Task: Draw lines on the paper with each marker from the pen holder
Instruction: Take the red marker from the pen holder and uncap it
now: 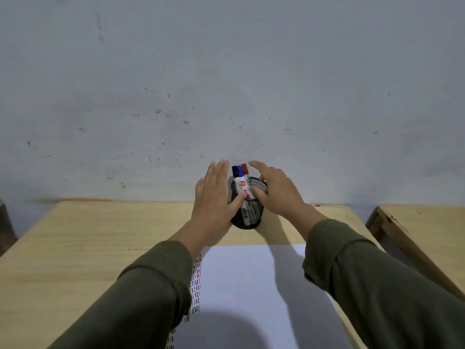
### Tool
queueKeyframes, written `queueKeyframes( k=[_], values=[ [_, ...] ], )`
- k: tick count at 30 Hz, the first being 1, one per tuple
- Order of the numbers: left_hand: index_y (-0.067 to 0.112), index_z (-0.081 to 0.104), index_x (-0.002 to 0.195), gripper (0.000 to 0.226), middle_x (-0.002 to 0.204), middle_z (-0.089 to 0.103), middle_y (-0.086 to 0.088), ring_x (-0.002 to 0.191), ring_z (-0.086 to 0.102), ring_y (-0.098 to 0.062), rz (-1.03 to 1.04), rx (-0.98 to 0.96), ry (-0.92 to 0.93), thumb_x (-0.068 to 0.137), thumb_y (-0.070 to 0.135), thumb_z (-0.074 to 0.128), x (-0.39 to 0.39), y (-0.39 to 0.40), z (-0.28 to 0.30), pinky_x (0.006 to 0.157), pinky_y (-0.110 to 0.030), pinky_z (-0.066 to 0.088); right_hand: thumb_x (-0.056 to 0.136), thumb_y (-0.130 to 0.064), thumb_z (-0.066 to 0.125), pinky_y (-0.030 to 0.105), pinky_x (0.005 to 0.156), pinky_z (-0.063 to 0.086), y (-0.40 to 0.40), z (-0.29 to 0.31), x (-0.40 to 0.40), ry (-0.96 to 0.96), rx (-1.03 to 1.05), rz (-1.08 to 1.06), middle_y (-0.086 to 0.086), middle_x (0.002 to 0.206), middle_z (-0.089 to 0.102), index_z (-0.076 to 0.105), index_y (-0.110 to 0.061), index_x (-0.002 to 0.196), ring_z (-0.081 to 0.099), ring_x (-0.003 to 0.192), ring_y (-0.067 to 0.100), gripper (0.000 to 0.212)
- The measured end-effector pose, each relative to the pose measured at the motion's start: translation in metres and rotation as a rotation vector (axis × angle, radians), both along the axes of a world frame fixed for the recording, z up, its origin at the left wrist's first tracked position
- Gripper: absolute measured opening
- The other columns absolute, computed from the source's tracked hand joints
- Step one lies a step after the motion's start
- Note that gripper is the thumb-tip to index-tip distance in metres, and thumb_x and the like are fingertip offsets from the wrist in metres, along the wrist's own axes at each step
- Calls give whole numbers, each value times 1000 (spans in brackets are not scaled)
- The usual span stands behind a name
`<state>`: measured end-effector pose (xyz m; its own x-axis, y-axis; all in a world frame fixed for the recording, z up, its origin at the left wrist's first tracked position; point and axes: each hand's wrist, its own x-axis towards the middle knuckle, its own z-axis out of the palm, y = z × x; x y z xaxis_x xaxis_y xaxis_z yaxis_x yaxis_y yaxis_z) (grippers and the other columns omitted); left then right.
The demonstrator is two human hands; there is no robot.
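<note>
A black mesh pen holder (247, 220) stands at the far edge of the wooden table. Three markers stand in it, with black (235, 171), blue (240, 171) and red (244, 168) caps. My left hand (216, 195) lies flat against the holder's left side, fingers spread, thumb on its rim. My right hand (274, 190) hovers at the holder's right side, thumb at the rim near the red marker, fingers apart. Neither hand grips a marker. A white paper (251, 285) lies nearer to me, with rows of short black, blue and red strokes (196, 280) down its left edge.
The wooden table (100, 235) stands against a scuffed grey wall (226, 84). A second wooden table (427, 227) stands to the right across a narrow gap. My olive sleeves cover both sides of the paper, and a head shadow falls on its near part.
</note>
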<state>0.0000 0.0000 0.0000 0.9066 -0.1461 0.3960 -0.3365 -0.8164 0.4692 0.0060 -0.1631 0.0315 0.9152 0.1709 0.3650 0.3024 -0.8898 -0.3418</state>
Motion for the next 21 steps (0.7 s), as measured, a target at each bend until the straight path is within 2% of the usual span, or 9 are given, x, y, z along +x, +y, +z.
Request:
queueKeyframes(
  k=[3, 6, 12, 15, 18, 21],
  values=[
    [17, 6, 151, 84, 161, 9, 3, 149, -3, -14, 5, -5, 8, 88, 55, 46, 3, 3, 1, 118, -41, 10, 87, -27, 61, 37, 82, 43, -1, 4, 10, 75, -32, 27, 10, 104, 62, 28, -32, 143, 51, 103, 27, 66],
    [17, 7, 151, 87, 161, 9, 3, 149, -3, -14, -1, -40, 27, 86, 56, 49, 3, 5, 1, 118, -41, 10, 85, -25, 64, 34, 78, 42, -2, 5, 21, 123, -80, 42, 9, 101, 62, 26, -33, 145, 53, 99, 26, 71],
    [17, 7, 151, 88, 161, 9, 3, 149, -3, -14, 4, -49, 30, 85, 56, 51, 5, 5, 2, 118, -42, 10, 89, -22, 57, 32, 71, 38, -1, 7, 33, 144, -138, 68, 10, 100, 59, 28, -33, 144, 47, 88, 20, 63],
    [18, 6, 151, 89, 161, 8, 3, 149, -4, -14, 12, -43, 36, 85, 55, 52, 5, 5, 3, 118, -42, 10, 89, -21, 56, 31, 70, 38, 0, 10, 31, 143, -112, 75, 6, 95, 54, 33, -30, 142, 47, 87, 19, 59],
    [18, 6, 151, 90, 161, 8, 3, 149, -3, -15, 23, -38, 37, 84, 56, 52, 4, 4, 4, 118, -42, 10, 87, -19, 60, 32, 73, 43, 0, 10, 24, 102, -44, 74, 9, 100, 58, 39, -29, 136, 54, 92, 23, 54],
    [17, 5, 151, 90, 161, 7, 3, 149, -4, -15, 37, -30, 45, 84, 54, 53, 2, 4, 6, 118, -42, 10, 85, -14, 63, 33, 70, 49, 4, 9, 15, 86, 71, 86, 10, 99, 63, 43, -26, 126, 59, 86, 25, 46]
  ],
)
